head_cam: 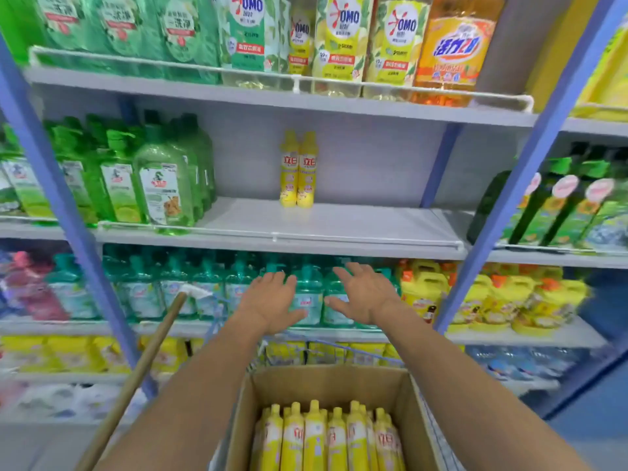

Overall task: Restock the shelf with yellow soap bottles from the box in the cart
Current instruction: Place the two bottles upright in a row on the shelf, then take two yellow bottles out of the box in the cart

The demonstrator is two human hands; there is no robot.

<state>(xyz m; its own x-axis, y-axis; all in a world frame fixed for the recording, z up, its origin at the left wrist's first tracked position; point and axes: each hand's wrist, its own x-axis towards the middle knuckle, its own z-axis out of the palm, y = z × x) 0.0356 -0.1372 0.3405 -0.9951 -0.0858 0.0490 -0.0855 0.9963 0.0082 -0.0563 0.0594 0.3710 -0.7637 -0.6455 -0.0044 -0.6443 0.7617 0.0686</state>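
One grey shelf (339, 226) stood above a cardboard box (326, 385) of upright yellow soap bottles (326, 440). The left hand (272, 300) and right hand (363, 294) hung spread and empty above the box; two yellow bottles (298, 169) stood touching at the shelf's back.

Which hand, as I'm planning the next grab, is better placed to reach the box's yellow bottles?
Right, marginally: both are empty, but the right hand is nearer the middle of the yellow soap bottles in the cardboard box than the left hand.

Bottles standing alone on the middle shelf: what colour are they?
The two bottles are yellow with red lettering; the head view shows them.
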